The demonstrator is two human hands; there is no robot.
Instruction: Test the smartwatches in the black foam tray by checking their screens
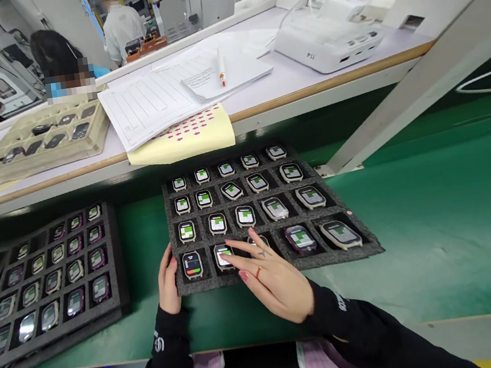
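Stretching green bench mat [436, 242] under foam watch trays [364, 249]; white shelf [253, 79] beyond; co-worker [124, 33].

Bright, even white light is falling from above across the workbench, and a dark band of shadow is lying beneath the shelf [237, 125] along the far side of the green mat [435, 230]. Glare is flashing off the glass of one smartwatch [27, 328] in the black foam tray [118, 269] at left. Wide-angle distortion is bending straight edges toward both sides of the frame, streaky blur is smearing the mat at right, and mosaic blocks are obscuring a person's head [69, 81] far left.
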